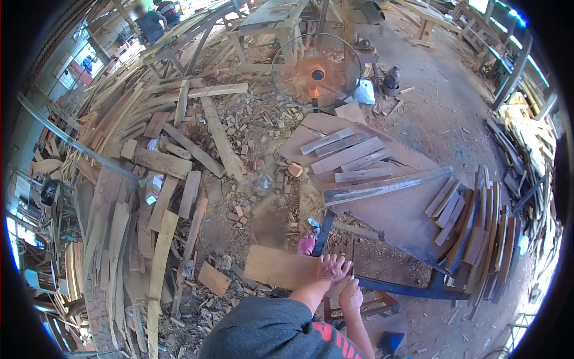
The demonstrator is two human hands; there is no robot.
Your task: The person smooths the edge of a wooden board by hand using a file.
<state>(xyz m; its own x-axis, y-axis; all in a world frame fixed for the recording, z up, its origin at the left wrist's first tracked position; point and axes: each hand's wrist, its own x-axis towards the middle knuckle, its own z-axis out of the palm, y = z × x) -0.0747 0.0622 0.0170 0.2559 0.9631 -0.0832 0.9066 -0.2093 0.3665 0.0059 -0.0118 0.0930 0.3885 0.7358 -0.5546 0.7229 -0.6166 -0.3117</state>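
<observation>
A flat, light brown wooden board (280, 267) extends leftward from my left hand (333, 268). The fingers of that hand are bent over the board's right end and hold it. Just below and to the right, my right hand (351, 294) is closed in a fist around the lower end of a thin, dark, upright tool (353, 258). Its narrow shape resembles a blade, but its kind is too small to make out. Both hands are close together at the corner of a dark blue metal frame (412, 289).
Beyond the frame, a large brown panel (412, 215) carries several short planks (348, 155) and a long beam (388, 185). An orange fan (317, 75) stands ahead. Stacked boards (161, 251) lie left, curved wood pieces (478, 233) right. Offcuts litter the floor.
</observation>
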